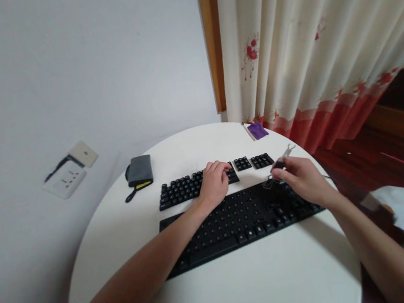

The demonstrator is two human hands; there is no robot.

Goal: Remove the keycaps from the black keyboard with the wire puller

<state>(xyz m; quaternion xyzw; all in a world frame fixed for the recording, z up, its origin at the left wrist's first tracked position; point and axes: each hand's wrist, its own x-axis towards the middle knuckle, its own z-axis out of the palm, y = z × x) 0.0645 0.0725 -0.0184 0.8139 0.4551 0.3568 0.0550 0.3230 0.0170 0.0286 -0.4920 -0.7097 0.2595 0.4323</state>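
Observation:
A black keyboard point(235, 222) lies across the white round table, with many of its keycaps off and small stems showing. Behind it, loose black keycaps point(181, 190) stand in rows, and two smaller keycap groups point(261, 161) sit farther right. My left hand point(214, 181) rests palm down over the right end of the long keycap rows, its fingers apart and slightly bent. Above the keyboard's right part, my right hand point(302, 177) pinches a keycap puller point(280, 164) with a dark middle, a clear forked end and wire loops pointing down. The loops' tips are hard to make out.
A grey pouch point(140, 170) with a black loop lies at the table's left. At the far edge are a purple cloth point(257, 130) and a thin brush-like stick point(248, 132). A wall socket point(65, 179) is at left, a curtain point(307, 44) behind.

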